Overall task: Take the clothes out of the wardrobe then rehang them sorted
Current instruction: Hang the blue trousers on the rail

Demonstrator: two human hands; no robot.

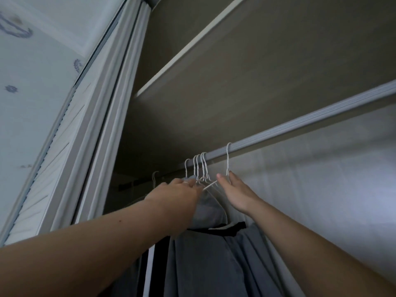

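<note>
Two bare forearms (pixel 96 239) rise from the bottom edge, elbows cut off. The left hand (pixel 177 195) curls its fingers at the necks of the bunched white wire hangers (pixel 198 166). It seems to grip them, though its own back hides the fingertips. The right hand (pixel 237 195) is flat and spread, fingertips touching a lone hanger (pixel 227 159) just beside the bunch. All hooks sit on the grey rail (pixel 300 123). Below hang grey garments (pixel 205 264), their lower parts out of frame. One more hook (pixel 154 179) shows dimly in the dark to the left.
</note>
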